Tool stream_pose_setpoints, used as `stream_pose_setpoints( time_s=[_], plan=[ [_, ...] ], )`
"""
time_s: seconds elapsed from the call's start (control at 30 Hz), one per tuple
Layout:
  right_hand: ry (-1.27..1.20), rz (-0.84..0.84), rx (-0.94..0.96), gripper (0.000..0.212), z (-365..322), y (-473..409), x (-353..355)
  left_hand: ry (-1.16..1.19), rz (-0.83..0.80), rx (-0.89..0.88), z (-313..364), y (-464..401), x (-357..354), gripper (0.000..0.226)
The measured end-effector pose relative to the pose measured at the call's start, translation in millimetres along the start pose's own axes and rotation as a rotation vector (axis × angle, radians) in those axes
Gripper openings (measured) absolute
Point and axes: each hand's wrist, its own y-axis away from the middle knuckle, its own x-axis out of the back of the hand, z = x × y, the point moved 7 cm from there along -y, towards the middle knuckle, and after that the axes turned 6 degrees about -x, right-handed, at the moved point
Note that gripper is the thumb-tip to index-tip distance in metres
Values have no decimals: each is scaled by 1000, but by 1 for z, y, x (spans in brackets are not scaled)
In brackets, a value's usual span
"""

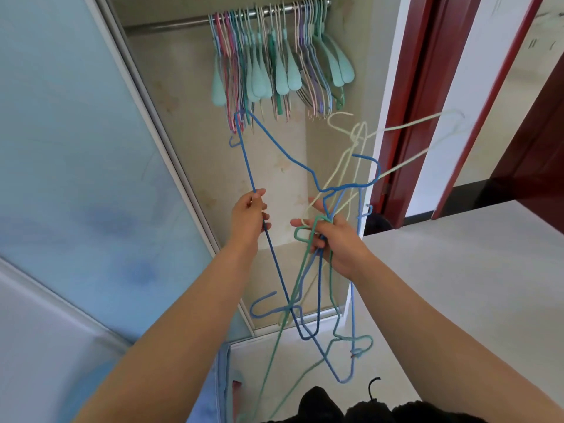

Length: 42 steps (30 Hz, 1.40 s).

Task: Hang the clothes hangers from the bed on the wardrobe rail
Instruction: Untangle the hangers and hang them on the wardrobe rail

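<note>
My left hand [249,215] grips the long bar of a dark blue wire hanger [276,145] that reaches up toward the wardrobe. My right hand [332,239] grips a tangled bunch of wire hangers [320,303]: blue, green and pale yellow ones, some hanging down below my hand and the pale yellow hanger [409,125] sticking up to the right. The blue hanger in my left hand is caught up with that bunch near my right hand. Above, the metal wardrobe rail [171,25] carries several pastel hangers [280,59] packed at its right end.
A frosted sliding wardrobe door [76,163] stands at my left. To the right is a dark red door frame [409,102] and pale floor [457,285]. A dark garment [335,407] lies at the bottom edge. The rail's left part is bare.
</note>
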Motion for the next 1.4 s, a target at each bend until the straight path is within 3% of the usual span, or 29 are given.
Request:
stream_pose_setpoints(
  time_s=[0.07, 0.1, 0.17, 0.2, 0.27, 0.3, 0.37, 0.4, 0.47, 0.53, 0.7, 0.8, 1.0, 1.2, 1.4],
  plan=[
    [76, -16, -33, 45, 4, 8, 3, -120, 147, -38, 0, 6, 15, 35],
    [120, -21, -47, 44, 7, 11, 4, -261, 273, -149, 9, 12, 26, 43],
    [227, -40, -73, 41, 14, 17, 9, -494, 435, -541, 44, 31, 37, 49],
    [286, -60, -86, 39, 17, 20, 11, -600, 422, -721, 62, 39, 32, 46],
    [399, -110, -111, 38, 24, 25, 16, -897, 265, -903, 80, 39, 12, 33],
    [446, -134, -119, 39, 28, 27, 17, -1101, 137, -886, 80, 33, -1, 28],
    [507, -186, -118, 42, 31, 32, 18, -1378, -205, -674, 64, 23, -22, 31],
    [513, -220, -119, 43, 32, 34, 17, -1374, -379, -533, 53, 24, -29, 34],
    [498, -290, -147, 41, 33, 37, 15, -1118, -603, -299, 39, 36, -41, 35],
    [477, -325, -184, 36, 34, 40, 16, -898, -702, -174, 35, 50, -45, 28],
    [598, -229, -120, 24, 33, 44, 28, -811, -922, 139, 14, 78, -40, 16],
    [759, -147, -27, 28, 27, 43, 32, -642, -837, 270, -2, 85, -40, 16],
    [795, -36, 140, 28, 14, 36, 36, -454, -598, 196, -6, 80, -42, 23],
    [824, -48, 140, 53, 10, 35, 34, -197, -393, 206, 2, 66, -33, 22],
    [901, -112, 145, 58, 14, 36, 18, -26, -256, 146, 18, 58, -29, 31]
  ],
)
